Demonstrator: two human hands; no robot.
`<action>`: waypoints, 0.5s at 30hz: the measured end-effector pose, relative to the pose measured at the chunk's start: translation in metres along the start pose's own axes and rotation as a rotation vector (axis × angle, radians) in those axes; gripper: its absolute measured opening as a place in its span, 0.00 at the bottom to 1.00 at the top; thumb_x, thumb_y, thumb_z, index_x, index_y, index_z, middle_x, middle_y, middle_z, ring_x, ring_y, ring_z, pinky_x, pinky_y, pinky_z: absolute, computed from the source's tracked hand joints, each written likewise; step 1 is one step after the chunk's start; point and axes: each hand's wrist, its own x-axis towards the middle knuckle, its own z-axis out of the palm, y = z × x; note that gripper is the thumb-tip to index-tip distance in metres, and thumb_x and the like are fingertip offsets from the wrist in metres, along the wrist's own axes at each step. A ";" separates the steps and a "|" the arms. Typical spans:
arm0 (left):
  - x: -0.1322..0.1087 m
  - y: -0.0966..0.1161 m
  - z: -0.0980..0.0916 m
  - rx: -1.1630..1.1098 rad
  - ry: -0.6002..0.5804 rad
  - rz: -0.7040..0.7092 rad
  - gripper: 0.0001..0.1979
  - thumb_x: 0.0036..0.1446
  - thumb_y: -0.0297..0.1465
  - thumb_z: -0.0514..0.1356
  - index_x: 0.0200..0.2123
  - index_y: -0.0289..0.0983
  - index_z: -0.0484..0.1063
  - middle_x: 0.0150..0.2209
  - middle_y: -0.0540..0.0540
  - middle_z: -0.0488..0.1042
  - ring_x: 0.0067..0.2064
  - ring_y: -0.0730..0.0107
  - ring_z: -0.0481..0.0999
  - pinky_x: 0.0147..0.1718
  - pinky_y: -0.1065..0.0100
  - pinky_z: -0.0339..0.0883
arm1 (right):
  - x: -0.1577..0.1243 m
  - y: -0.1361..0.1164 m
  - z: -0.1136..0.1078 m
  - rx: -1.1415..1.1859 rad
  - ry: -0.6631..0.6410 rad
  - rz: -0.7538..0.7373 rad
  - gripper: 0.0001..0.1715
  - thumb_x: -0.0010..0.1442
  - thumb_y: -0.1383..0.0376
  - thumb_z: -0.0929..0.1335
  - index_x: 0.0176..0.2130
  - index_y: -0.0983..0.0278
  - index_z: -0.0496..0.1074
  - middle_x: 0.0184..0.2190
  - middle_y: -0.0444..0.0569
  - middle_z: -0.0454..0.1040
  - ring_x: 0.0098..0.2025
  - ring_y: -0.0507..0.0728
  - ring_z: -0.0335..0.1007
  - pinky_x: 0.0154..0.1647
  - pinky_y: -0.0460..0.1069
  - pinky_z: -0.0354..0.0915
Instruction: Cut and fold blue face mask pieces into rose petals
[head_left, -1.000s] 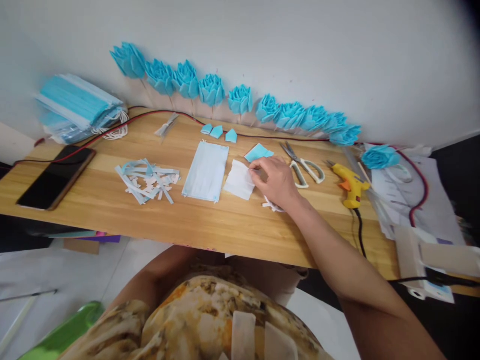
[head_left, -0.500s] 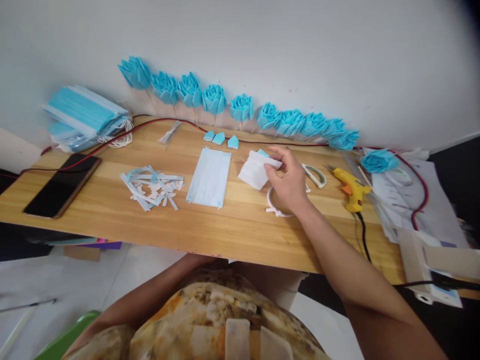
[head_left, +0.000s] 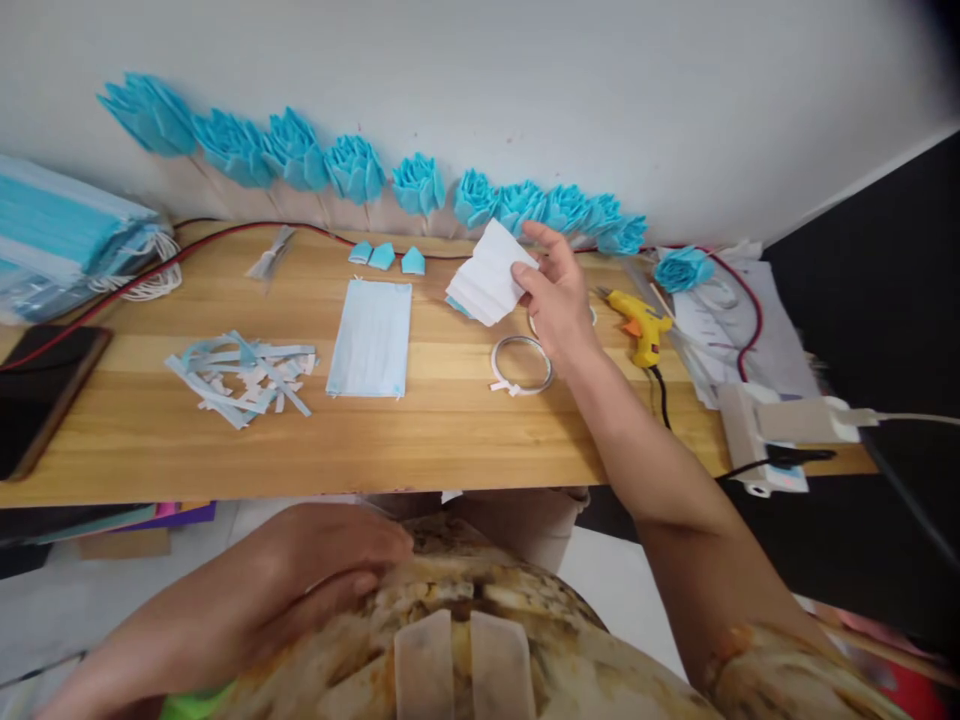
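My right hand (head_left: 559, 290) is closed in a pinch on a piece of mask fabric (head_left: 491, 272), raised over the wooden table (head_left: 435, 440). The piece is white on top, and some light blue shows beneath its lower left edge. Below my wrist lies a roll of tape (head_left: 522, 364) with a white tab. A pale blue face mask without ear loops (head_left: 371, 338) lies flat to the left, with several small blue pointed pieces (head_left: 383, 256) behind it. My left hand (head_left: 337, 545) rests against my lap below the table edge; its fingertips are hidden.
Blue fabric roses (head_left: 355, 168) lean in a row along the wall. A yellow glue gun (head_left: 637, 325) lies at the right, near a power strip (head_left: 761, 440). At the left are cut strips (head_left: 244, 375), a phone (head_left: 49, 400) and stacked masks (head_left: 67, 235).
The view has shifted right. My right hand has lifted and tilted the fabric piece, baring more of the tape roll. My left hand has come into fuller view at my lap.
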 end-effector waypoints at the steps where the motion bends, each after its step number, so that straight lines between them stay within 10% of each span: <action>1: 0.014 0.007 -0.006 0.015 -0.051 0.043 0.14 0.72 0.33 0.54 0.56 0.49 0.73 0.54 0.49 0.81 0.51 0.68 0.81 0.49 0.74 0.72 | -0.001 0.001 0.001 0.009 -0.016 0.014 0.33 0.63 0.46 0.68 0.63 0.50 0.63 0.47 0.48 0.79 0.45 0.62 0.77 0.44 0.58 0.74; 10: 0.096 0.018 -0.014 -0.012 -0.262 0.307 0.13 0.72 0.35 0.53 0.51 0.45 0.76 0.44 0.43 0.82 0.44 0.60 0.81 0.45 0.64 0.72 | -0.009 -0.025 -0.020 -0.784 -0.193 -0.276 0.22 0.65 0.68 0.65 0.57 0.61 0.74 0.60 0.56 0.76 0.56 0.67 0.75 0.56 0.62 0.70; 15: 0.109 0.003 -0.023 0.157 -0.191 0.258 0.13 0.73 0.36 0.52 0.49 0.42 0.76 0.43 0.43 0.81 0.45 0.60 0.80 0.46 0.64 0.70 | -0.025 -0.043 -0.066 -0.851 -0.303 -0.225 0.09 0.67 0.62 0.68 0.42 0.57 0.79 0.37 0.49 0.82 0.43 0.65 0.78 0.48 0.60 0.69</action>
